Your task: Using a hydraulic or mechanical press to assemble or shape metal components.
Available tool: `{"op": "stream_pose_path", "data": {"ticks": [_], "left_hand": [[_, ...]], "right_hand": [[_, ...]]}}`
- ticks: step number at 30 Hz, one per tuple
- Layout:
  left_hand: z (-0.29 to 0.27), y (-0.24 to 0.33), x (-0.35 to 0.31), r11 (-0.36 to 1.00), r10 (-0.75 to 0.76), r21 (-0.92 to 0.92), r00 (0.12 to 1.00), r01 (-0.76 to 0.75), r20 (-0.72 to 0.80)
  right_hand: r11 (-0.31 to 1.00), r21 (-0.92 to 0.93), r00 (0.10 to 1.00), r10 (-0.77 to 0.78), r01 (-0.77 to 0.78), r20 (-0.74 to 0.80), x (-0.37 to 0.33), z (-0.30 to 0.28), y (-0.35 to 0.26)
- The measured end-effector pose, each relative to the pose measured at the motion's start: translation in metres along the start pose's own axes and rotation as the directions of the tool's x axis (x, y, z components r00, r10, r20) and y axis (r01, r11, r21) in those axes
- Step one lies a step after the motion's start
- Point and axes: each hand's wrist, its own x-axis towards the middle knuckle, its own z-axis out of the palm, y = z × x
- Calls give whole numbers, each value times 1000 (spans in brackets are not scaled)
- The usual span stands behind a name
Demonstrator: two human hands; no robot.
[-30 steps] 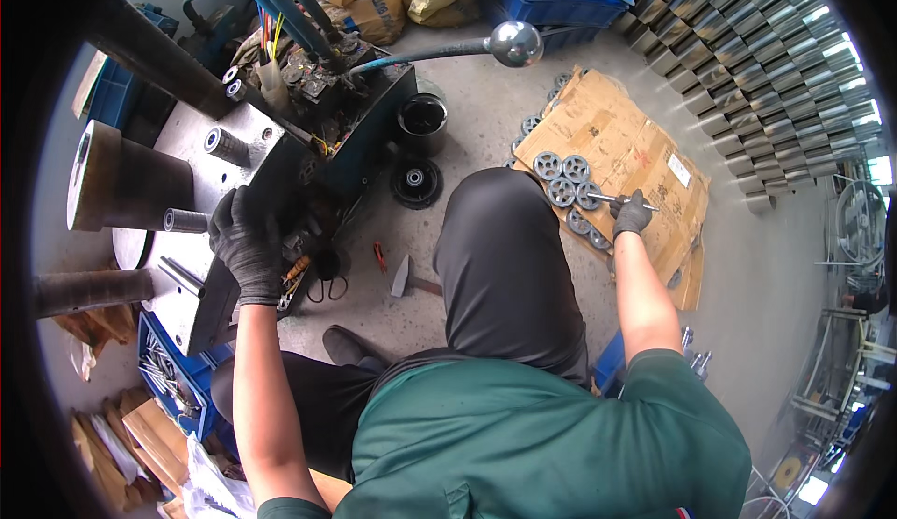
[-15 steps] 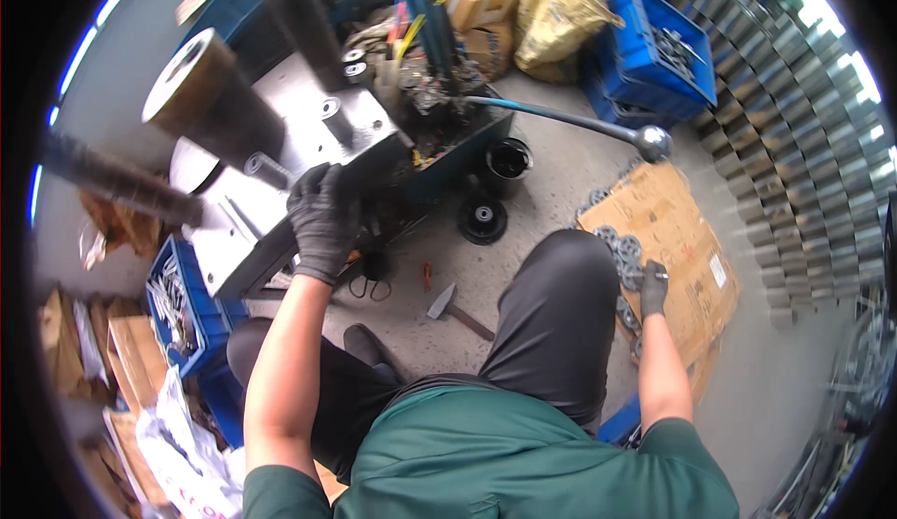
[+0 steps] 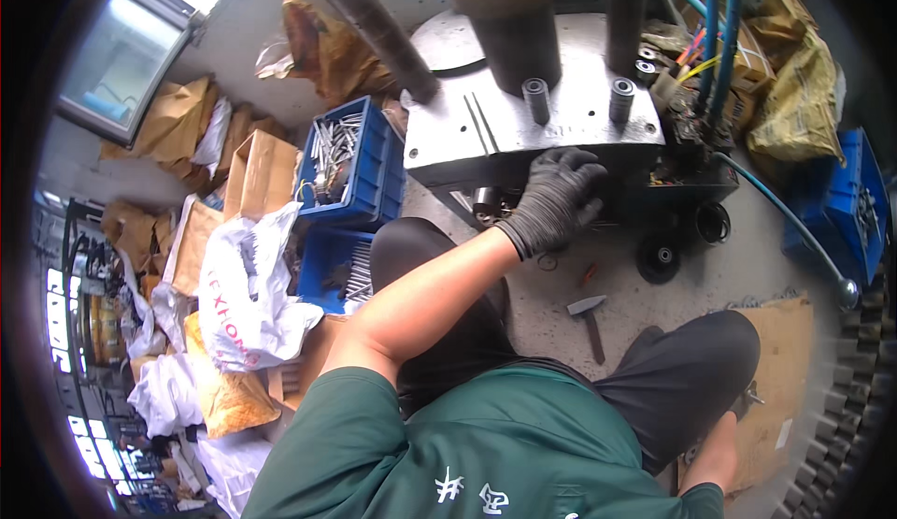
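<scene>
My left hand [image 3: 559, 199], in a dark grey glove, is at the front edge of the steel press table [image 3: 439, 136]. Its fingers bend loosely and a gap shows beside the thumb; I see nothing held. Two short metal cylinders, a left one [image 3: 535, 103] and a right one [image 3: 621, 100], stand on the plate just beyond it, below the thick press ram [image 3: 505, 28]. Low on the right, my gloved right hand [image 3: 743, 405] is mostly behind my knee, closed, with a small metal rod [image 3: 755, 396] poking out of it over the cardboard [image 3: 780, 360].
A hammer [image 3: 590, 323] and a black round part [image 3: 660, 255] lie on the floor. At left are a blue crate [image 3: 374, 169] of metal rods and a white bag [image 3: 248, 285]. A ball-ended lever [image 3: 846, 290] reaches out at right, near stacked metal parts [image 3: 850, 379].
My view has swung left, bringing the crates and bags into sight. The left hand has come down along the table's front edge. My right hand is now largely hidden by the knee.
</scene>
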Motion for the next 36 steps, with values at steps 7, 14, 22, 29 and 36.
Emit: {"op": "stream_pose_path", "data": {"ticks": [7, 14, 22, 29, 36], "left_hand": [[-42, 5, -20, 997, 75, 22, 981, -73, -178], [-72, -69, -27, 868, -333, 261, 885, 422, -325], [-73, -120, -2, 875, -411, 158, 875, 457, -256], [-91, -128, 4, 671, -655, 54, 625, 740, -425], [-68, -104, -33, 685, -725, -515, 546, 515, -419]], "right_hand": [[999, -35, 968, -32, 42, 250, 45, -21, -45], [983, -118, 864, -67, 144, 498, 91, -81, -224], [927, -221, 721, -72, 304, 689, 248, -149, -294], [853, -172, 552, -154, 493, 819, 331, -205, -402], [838, 220, 549, -503, 500, 667, 338, -246, -540]]}}
